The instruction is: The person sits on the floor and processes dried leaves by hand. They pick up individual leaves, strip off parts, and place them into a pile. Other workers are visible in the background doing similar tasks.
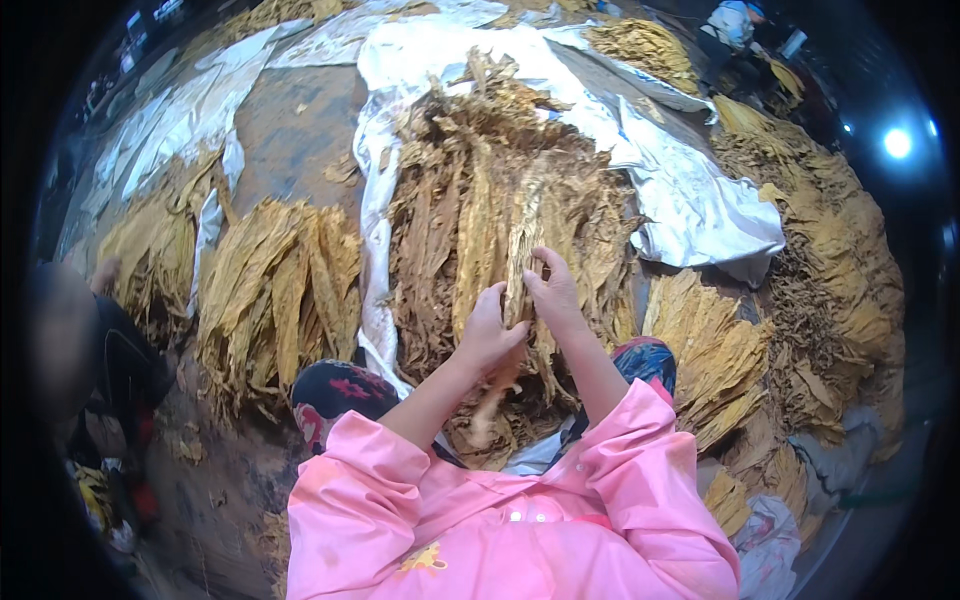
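A long, dried yellow-brown leaf, apparently tobacco (522,240), stands out over a large heap of similar dried leaves (430,230) in front of me. My left hand (490,328) is closed on its lower end, thumb and fingers around it. My right hand (555,290) pinches the leaf's right edge slightly higher up, with thumb and forefinger bent toward each other. Part of the leaf's lower end is hidden behind my fingers. Darker, crumpled leaves lie below my hands, between my knees.
White sheeting (372,220) runs along the heap's left side, and another white sheet (695,200) lies at its right. Leaf bundles (280,290) rest on the left, more (705,350) on the right. A person (80,330) sits at far left; another (735,28) is at upper right.
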Motion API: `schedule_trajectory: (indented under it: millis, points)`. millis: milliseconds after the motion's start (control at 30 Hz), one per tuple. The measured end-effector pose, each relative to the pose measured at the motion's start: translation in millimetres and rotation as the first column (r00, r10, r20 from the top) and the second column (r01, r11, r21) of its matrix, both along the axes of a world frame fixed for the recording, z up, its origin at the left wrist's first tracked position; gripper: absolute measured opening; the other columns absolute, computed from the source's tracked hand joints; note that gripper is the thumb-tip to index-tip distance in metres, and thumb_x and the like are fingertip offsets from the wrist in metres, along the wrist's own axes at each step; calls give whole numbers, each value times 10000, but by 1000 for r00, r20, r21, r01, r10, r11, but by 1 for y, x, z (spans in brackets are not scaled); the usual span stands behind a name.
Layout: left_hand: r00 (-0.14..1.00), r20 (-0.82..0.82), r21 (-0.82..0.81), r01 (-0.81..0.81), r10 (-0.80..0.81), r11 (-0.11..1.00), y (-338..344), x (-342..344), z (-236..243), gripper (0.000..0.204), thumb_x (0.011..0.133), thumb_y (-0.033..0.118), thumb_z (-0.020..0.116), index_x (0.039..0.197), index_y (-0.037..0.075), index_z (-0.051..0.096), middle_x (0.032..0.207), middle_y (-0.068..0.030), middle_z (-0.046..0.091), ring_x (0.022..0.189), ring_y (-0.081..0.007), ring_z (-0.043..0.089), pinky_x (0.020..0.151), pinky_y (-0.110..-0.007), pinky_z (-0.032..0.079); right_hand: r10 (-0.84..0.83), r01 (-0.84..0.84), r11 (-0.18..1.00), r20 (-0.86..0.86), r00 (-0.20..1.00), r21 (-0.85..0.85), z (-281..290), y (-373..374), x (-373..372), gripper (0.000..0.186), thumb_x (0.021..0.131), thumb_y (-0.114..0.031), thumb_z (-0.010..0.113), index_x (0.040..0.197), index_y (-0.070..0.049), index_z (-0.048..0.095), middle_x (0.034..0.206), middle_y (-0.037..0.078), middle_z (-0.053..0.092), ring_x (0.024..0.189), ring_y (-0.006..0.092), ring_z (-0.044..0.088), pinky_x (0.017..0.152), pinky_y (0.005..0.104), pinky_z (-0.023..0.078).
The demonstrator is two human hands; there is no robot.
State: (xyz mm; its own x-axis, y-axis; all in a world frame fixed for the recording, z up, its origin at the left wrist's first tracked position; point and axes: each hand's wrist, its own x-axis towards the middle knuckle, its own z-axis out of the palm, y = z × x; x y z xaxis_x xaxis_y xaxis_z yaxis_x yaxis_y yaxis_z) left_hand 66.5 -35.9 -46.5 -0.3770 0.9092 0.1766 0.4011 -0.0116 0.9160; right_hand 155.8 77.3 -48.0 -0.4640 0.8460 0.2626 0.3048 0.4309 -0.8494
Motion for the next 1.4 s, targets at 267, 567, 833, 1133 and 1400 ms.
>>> schedule_trajectory:
  millis: [267,567,833,1133,1400]
  points:
    - [763,640,-58,-70,91,996,-3,-15,-21,482,781,214,587,1143,-42,399,1038,-125,518,926,-180,525,820,-290,420,-37,-41,932,-207,978,-359,3,-26,-16,293,793,29,483,1081,-16,499,939,19,521,769,74,472,711,206,402]
    - [252,966,-71,27,62,997,3,-18,1,278,859,145,489,1083,-17,460,967,-104,562,857,-158,552,763,-300,461,-297,-181,746,-564,770,-640,30,-20,8,291,779,67,470,1060,0,500,883,15,518,738,67,490,660,189,424]
    - [470,876,-59,-124,111,990,7,-16,-15,352,818,121,548,1118,-30,444,1008,-96,553,880,-141,540,784,-266,432,-181,153,963,118,976,220,10,-26,28,246,803,-98,547,1033,-17,513,855,82,529,738,192,521,703,286,437]
    - [656,734,-105,-143,174,984,9,-2,-16,379,906,280,429,1156,-4,413,1004,-71,528,881,-119,521,787,-243,420,2,23,992,200,980,-123,11,-48,4,501,805,-208,574,1200,30,379,1108,196,471,998,260,491,851,322,391]
    - [430,884,-162,-84,183,983,10,-7,-28,240,899,201,441,1051,17,470,883,-47,544,767,-99,528,697,-232,442,21,-24,999,140,990,20,-3,-42,6,425,765,-103,501,1172,1,430,1104,203,497,1028,326,484,899,361,371]
